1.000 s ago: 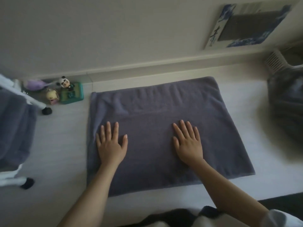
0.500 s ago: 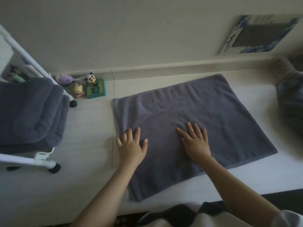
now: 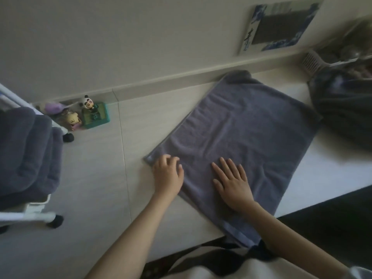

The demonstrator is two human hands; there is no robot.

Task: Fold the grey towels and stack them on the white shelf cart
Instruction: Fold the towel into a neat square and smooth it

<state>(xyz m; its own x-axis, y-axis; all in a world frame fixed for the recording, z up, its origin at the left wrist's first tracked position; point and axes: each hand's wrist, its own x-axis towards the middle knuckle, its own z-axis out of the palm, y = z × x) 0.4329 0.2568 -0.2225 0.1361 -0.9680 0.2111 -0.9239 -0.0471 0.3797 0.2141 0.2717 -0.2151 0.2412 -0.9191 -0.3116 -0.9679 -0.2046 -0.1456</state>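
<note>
Pale floor (image 3: 100, 188), grey towel (image 3: 241, 133), right hand (image 3: 233, 184) flat, left hand (image 3: 168, 174) curled at corner

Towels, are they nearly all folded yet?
Partly. Done: a stack of folded grey towels already sits on the white shelf cart. In hand: one grey towel lies on the floor, the right hand flat on it, the left hand curling at its near left corner. Left: this fold, plus a blurred dark heap by the basket, probably more towels.

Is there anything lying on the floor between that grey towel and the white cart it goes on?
Nothing visible: bare floor separates the grey towel from the white cart. The toys sit off by the wall.
</note>
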